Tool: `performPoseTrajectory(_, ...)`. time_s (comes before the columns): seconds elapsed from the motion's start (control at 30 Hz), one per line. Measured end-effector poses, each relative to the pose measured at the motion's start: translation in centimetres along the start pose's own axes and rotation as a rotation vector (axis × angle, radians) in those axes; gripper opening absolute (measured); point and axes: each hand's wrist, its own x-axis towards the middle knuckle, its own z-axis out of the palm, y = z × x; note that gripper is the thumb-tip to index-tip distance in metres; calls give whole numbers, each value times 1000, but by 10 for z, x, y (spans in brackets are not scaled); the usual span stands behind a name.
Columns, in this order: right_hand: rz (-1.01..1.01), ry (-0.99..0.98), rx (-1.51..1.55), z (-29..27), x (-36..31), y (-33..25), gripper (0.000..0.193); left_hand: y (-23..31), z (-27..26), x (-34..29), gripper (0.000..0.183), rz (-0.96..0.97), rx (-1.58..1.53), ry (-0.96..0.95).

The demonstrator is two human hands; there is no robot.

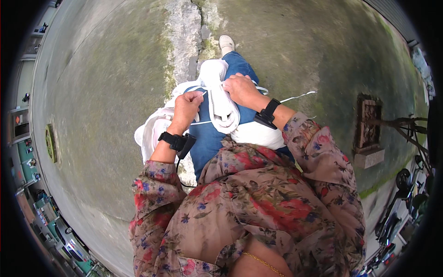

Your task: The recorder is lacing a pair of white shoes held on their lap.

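A white lace-up shoe (223, 105) lies across my lap, its toe pointing away from me and its opening towards me. To its left, my left hand (186, 111) is closed, finger and thumb pinching a thin white shoelace (204, 93). My right hand (243, 90) is closed at the shoe's right edge, fingertips against the lacing area; what exactly lies under them is partly hidden. Another stretch of white lace (299, 97) trails out to the right past my wrist.
White cloth or bags (154, 127) bunch beside my left leg, and another white bundle (256, 135) rests on my lap at the right. Concrete ground (110, 92) surrounds me. A brick-edged planter (369, 124) with a tree stands right; parked vehicles (397, 207) line the lower right.
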Motion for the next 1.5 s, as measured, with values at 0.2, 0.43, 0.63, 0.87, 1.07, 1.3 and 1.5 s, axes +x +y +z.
performPoseTrajectory(0.2, -35, 159, 58, -2, -3, 1, 15, -10, 10, 7, 15, 67, 124, 52)
performPoseTrajectory(0.43, 85, 90, 0, -7, -4, -3, 21, -2, 6, 17, 13, 511, 615, 64)
performPoseTrajectory(0.63, 66, 119, -1, -2, -4, -2, 22, 9, 9, 24, 11, 611, 722, 77)
performPoseTrajectory(0.87, 56, 97, 19, -2, -6, -1, 22, 12, 11, 26, 11, 557, 700, -31)
performPoseTrajectory(1.07, 73, 31, 40, -8, -9, -4, 30, 21, 21, 1, 16, 506, 829, 185)
performPoseTrajectory(1.3, 85, -93, 115, -9, -7, 2, 39, 11, 25, -8, 20, 479, 653, 218)
performPoseTrajectory(1.5, 55, 7, 243, 0, -12, 9, 26, 19, 19, 5, 19, 320, 469, 21)
